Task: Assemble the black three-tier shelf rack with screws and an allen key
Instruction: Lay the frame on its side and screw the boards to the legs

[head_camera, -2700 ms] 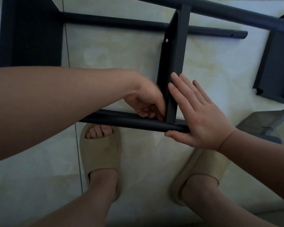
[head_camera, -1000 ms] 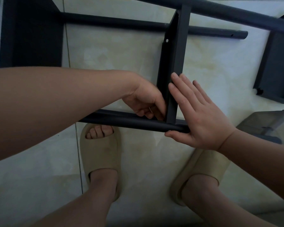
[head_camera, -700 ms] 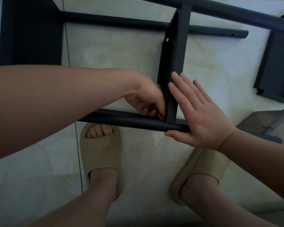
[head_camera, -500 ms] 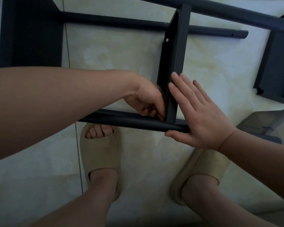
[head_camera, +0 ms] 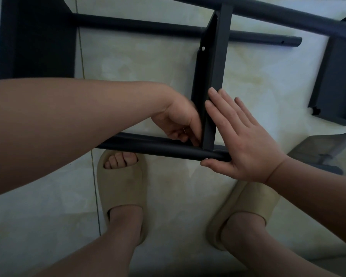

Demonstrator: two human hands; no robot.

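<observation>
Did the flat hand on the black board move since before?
No. The right hand stays flat against the upright black panel, thumb by the tube, fingertips at the same spot on the panel as before.

A shelf panel meets the near tube at a right angle above the floor. A left hand sits in the corner to the panel's left, a right hand flat against its right side, slippers nearer the camera.
</observation>
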